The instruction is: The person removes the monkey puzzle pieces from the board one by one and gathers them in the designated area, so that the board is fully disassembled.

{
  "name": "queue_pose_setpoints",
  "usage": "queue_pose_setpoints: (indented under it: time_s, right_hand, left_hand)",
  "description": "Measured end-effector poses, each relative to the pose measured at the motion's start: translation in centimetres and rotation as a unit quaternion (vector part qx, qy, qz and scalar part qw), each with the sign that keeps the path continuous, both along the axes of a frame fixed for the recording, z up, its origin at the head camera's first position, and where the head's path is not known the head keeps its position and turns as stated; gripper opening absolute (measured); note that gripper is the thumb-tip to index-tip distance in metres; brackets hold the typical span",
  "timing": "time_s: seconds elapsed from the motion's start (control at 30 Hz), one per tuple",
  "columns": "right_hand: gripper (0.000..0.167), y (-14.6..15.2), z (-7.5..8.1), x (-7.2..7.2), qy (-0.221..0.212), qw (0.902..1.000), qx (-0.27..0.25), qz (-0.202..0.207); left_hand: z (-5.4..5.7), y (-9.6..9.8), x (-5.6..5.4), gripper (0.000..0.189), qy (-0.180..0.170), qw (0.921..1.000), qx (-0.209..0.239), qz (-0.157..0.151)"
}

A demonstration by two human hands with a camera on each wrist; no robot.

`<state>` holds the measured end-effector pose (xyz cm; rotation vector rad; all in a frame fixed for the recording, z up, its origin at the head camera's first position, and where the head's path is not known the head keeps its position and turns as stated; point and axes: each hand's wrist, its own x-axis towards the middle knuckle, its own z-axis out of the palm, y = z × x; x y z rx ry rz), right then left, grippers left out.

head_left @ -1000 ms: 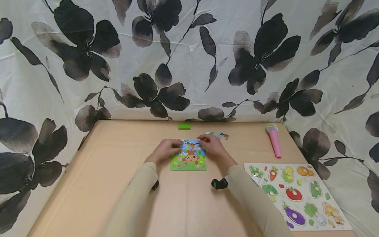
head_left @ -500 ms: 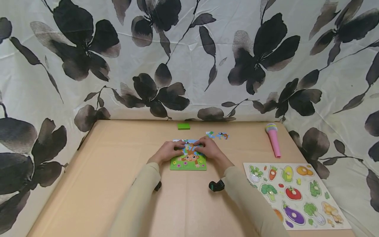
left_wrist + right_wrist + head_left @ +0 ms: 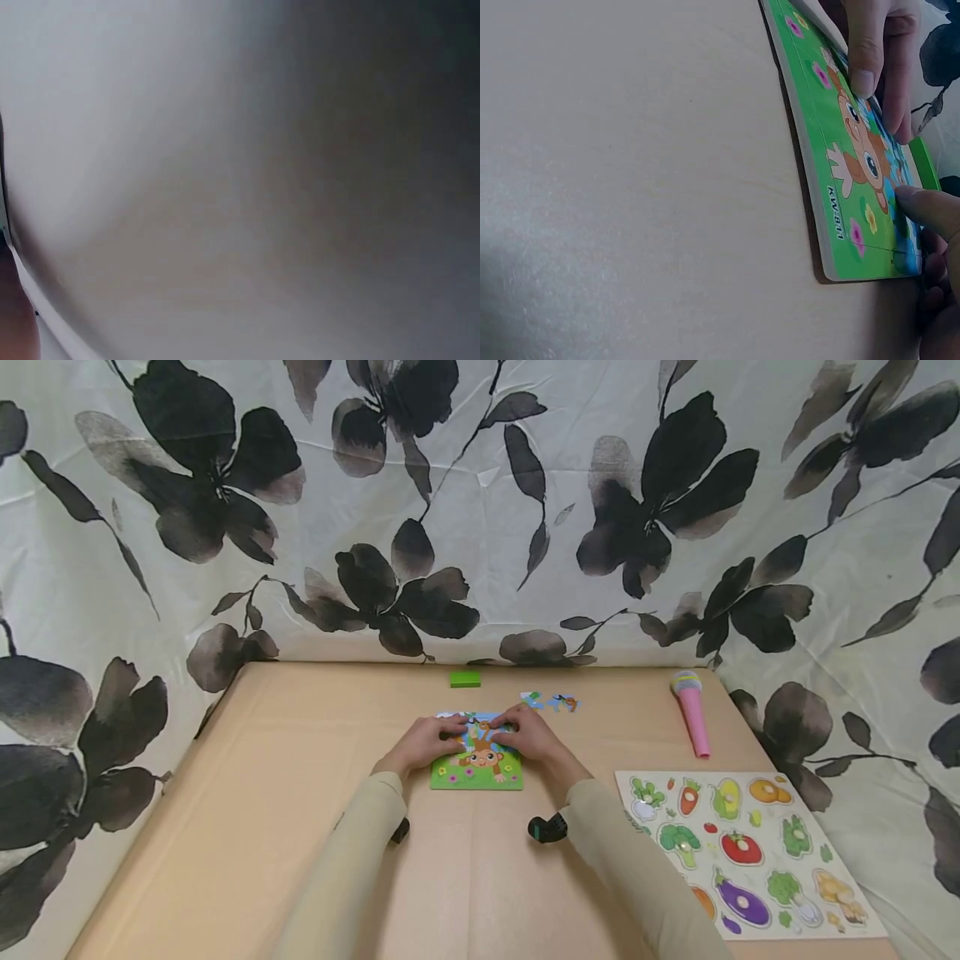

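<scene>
A square monkey jigsaw puzzle [image 3: 477, 772] with a green and blue picture lies flat on the table. My left hand [image 3: 420, 745] rests over its upper left part, thumb and fingers extended on the picture. From the other side my right hand [image 3: 534, 735] touches the upper right part with thumb and forefinger. In the right wrist view, the right thumb [image 3: 922, 204] presses on the puzzle's blue part while the other fingers bend beside its edge. The hands cover much of the puzzle's upper half. The left wrist view shows mostly a blurred pale surface.
Loose puzzle pieces [image 3: 562, 702] lie behind the right hand. A green block [image 3: 465, 679] sits near the table's back edge. To the right are a pink toy microphone [image 3: 693, 717] and a white vegetable picture board [image 3: 810, 893]. Floral cloth [image 3: 525, 527] hangs behind the table [image 3: 225, 827].
Over the first half second both hands moved inward over the puzzle, the right one uncovering loose pieces behind it. Since then the hands have stayed almost still on it.
</scene>
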<state>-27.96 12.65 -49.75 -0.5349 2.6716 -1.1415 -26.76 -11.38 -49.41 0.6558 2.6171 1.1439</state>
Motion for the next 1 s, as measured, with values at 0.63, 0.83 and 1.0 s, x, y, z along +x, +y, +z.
queue_pose_setpoints:
  time_s: [0.63, 0.83, 1.0]
  right_hand:
    - [0.017, -0.06, 0.44, -0.67, 0.009, 0.9982, 0.007, 0.058]
    - [0.008, -0.15, 0.63, -0.42, -0.017, 0.9992, 0.016, 0.032]
    - [0.009, -0.32, 0.63, -0.32, -0.014, 0.9994, 0.010, 0.030]
  left_hand:
    - [0.13, -0.04, 0.06, 0.036, -0.038, 0.9992, 0.008, 0.005]
    - [-0.08, 0.04, -0.09, 0.036, -0.041, 0.9991, 0.014, 0.001]
    - [-0.19, -0.09, -0.25, 0.036, -0.032, 0.9994, 0.016, -0.001]
